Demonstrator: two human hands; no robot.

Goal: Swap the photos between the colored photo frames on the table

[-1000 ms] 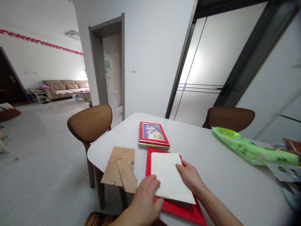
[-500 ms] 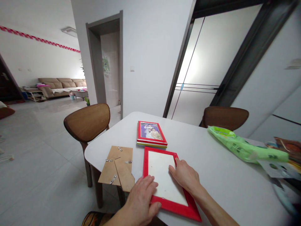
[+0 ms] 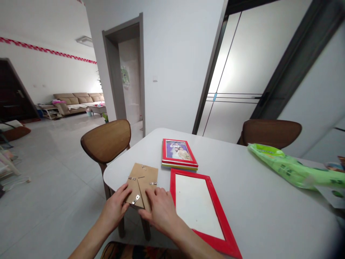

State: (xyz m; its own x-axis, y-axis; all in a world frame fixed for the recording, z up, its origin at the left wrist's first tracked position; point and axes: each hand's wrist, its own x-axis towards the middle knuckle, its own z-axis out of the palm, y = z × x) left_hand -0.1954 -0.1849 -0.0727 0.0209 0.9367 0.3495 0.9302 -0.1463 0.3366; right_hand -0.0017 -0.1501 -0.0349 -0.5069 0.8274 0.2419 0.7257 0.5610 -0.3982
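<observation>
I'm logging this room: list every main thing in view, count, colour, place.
table: 1, white, centre
board: 1, brown, table's near-left edge
clips: 4, silver, on board
frame: 1, red, right of board
sheet: 1, white, inside frame
photo stack: 1, red over yellow, beyond frame
bag: 1, green, table's right
chairs: 2, brown, by table
sofa: 1, tan, far left
door: 1, dark, far left
panel door: 1, white, back right
doorway: 1, grey, behind left chair
hands: 2, bare, on board
</observation>
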